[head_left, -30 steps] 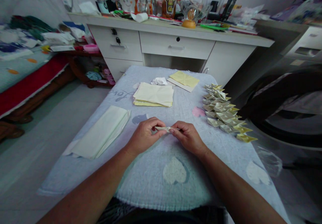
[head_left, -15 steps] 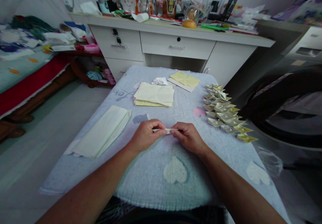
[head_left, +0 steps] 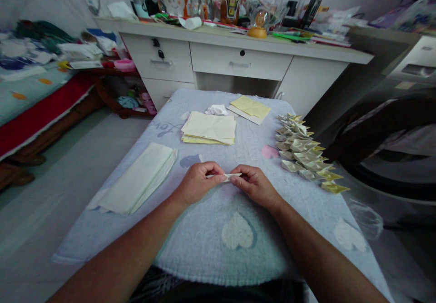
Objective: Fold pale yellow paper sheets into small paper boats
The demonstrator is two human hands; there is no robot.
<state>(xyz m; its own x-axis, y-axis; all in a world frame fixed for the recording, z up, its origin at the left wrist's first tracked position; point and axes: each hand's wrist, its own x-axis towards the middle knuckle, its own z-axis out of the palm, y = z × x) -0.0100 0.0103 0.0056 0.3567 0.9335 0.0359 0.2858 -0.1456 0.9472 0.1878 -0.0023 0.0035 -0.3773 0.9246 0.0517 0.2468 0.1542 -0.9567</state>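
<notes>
A small folded piece of pale paper [head_left: 227, 177] is held level between my two hands, just above the cloth. My left hand [head_left: 199, 181] pinches its left end between thumb and fingers. At the other end, my right hand [head_left: 254, 182] pinches it the same way. Most of the paper is hidden by the fingers. Beyond the hands lies a stack of cream and yellow paper sheets [head_left: 208, 128]. To the right stand several folded paper boats [head_left: 303, 151] in close rows, pale and yellow.
A long stack of pale folded paper [head_left: 136, 180] lies at the left of the cloth-covered table [head_left: 190, 257]. Farther back are a crumpled white tissue [head_left: 216, 110] and yellow sheets [head_left: 250, 106]. A cluttered white desk [head_left: 218, 37] stands behind; a washing machine [head_left: 408, 112] is at right.
The folded paper has tilted slightly between my fingers, showing a bit more of its right end. Both hands have barely moved, and the rest stays in place.
</notes>
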